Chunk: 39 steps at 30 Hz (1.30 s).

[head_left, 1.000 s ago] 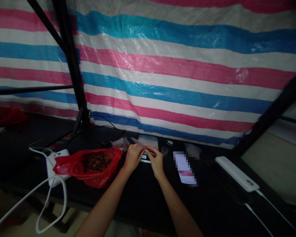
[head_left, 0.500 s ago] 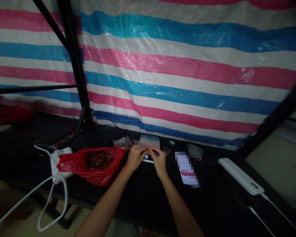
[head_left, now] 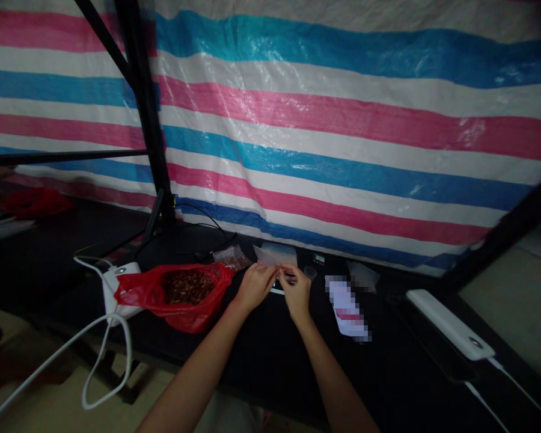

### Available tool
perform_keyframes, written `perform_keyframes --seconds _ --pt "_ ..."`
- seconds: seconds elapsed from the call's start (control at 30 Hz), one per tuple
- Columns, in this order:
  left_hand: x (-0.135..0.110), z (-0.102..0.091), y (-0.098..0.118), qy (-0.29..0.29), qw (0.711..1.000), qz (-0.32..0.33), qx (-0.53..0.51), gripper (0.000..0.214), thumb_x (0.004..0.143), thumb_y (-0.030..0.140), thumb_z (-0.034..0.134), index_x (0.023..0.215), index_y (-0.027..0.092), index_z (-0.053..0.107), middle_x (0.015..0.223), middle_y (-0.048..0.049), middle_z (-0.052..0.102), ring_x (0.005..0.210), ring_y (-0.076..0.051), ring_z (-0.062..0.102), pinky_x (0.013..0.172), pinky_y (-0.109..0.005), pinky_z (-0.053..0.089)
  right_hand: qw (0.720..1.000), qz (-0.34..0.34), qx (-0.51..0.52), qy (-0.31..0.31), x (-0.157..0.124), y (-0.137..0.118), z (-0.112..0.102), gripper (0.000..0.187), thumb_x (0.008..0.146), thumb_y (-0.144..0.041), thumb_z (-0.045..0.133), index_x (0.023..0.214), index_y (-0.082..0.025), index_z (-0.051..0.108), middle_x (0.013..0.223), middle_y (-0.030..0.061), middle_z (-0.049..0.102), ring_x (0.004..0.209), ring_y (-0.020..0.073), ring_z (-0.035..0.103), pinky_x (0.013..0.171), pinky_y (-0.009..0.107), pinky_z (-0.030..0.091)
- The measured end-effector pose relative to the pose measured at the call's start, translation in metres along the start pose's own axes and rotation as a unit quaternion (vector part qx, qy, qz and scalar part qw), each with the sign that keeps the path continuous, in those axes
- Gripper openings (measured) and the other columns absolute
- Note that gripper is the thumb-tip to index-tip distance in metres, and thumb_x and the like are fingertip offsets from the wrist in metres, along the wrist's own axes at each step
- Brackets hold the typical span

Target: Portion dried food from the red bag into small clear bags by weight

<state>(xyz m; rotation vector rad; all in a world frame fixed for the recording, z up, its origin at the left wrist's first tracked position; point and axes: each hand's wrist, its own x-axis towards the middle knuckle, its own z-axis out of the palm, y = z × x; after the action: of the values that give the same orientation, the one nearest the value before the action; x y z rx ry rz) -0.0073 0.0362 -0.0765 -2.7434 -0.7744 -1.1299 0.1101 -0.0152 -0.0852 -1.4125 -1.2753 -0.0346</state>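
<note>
My left hand [head_left: 256,287] and my right hand [head_left: 296,293] meet fingertip to fingertip above the black table. Both are closed in a pinch, but what lies between the fingers is too small and dim to make out. Below them shows part of a small white device with a dark display [head_left: 277,291], mostly covered by the hands. Just behind the fingers rises a pale, translucent flat piece [head_left: 277,254]. A clear bag of brown bits [head_left: 232,258] lies left of my left hand. Close to my right hand stands a small clear cup [head_left: 309,273].
To the left sits an open red plastic bag [head_left: 198,322] of brown nuts or beans beside a white power strip [head_left: 121,300] with a looping cable. Rightward lie a blurred-out pale item [head_left: 346,310], a clear bag [head_left: 365,276], a dark phone [head_left: 437,343] and a white power bank [head_left: 451,325].
The view has shifted slightly, so everything appears a little further right. My hands stay together over the device, with the fingertips still pinched.
</note>
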Motion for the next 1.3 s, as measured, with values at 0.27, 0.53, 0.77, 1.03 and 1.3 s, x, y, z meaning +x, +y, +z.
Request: perform_keyframes --seconds 0.27,0.53,0.77,1.03,1.3 --pt "-0.001 0.001 0.001 0.058 0.996 -0.043 0.056 0.017 0.081 0.021 0.043 0.066 0.017 0.051 0.056 -0.0007 0.056 0.056 -0.014 0.053 0.06 -0.029 0.033 0.997 -0.012 -0.079 0.01 0.001 -0.001 -0.002 0.014 0.077 -0.025 0.051 0.078 -0.018 0.063 0.073 0.004 0.063 0.064 0.0146 0.057 0.059 0.025 0.045" --pt "0.0 -0.002 0.003 0.074 0.992 -0.094 0.029 0.013 0.078 0.023 0.046 0.066 0.018 0.046 0.056 0.0015 0.053 0.055 -0.013 0.05 0.059 -0.027 0.031 0.999 -0.011 -0.03 0.018 0.004 0.001 -0.005 0.014 0.076 -0.025 0.05 0.082 -0.017 0.06 0.072 0.004 0.062 0.064 0.0142 0.058 0.053 0.022 0.046" --pt "0.001 0.0 0.003 0.05 0.997 -0.06 -0.023 0.014 0.079 0.02 0.045 0.065 0.018 0.043 0.059 0.0014 0.051 0.056 -0.013 0.047 0.056 -0.026 0.03 0.998 -0.025 -0.054 -0.015 -0.001 -0.002 -0.001 0.019 0.076 -0.035 0.053 0.08 -0.018 0.06 0.073 0.0035 0.063 0.061 0.0136 0.058 0.055 0.023 0.046" --pt "-0.003 0.002 0.002 0.141 0.987 -0.081 -0.007 0.016 0.077 0.018 0.046 0.061 0.018 0.043 0.057 0.0009 0.049 0.06 -0.014 0.047 0.062 -0.029 0.033 0.991 0.041 -0.125 0.013 0.002 -0.004 -0.005 0.016 0.075 -0.033 0.052 0.079 -0.021 0.062 0.068 0.0016 0.066 0.06 0.015 0.06 0.057 0.024 0.043" --pt "-0.001 -0.009 0.006 0.063 0.997 0.039 -0.026 0.04 0.07 0.012 0.045 0.11 0.016 0.048 0.12 -0.008 0.05 0.112 -0.021 0.041 0.091 -0.036 0.031 0.994 0.078 -0.078 -0.005 0.005 0.002 -0.008 0.016 0.074 -0.03 0.052 0.079 -0.022 0.065 0.068 0.0013 0.067 0.059 0.0154 0.061 0.057 0.024 0.044"
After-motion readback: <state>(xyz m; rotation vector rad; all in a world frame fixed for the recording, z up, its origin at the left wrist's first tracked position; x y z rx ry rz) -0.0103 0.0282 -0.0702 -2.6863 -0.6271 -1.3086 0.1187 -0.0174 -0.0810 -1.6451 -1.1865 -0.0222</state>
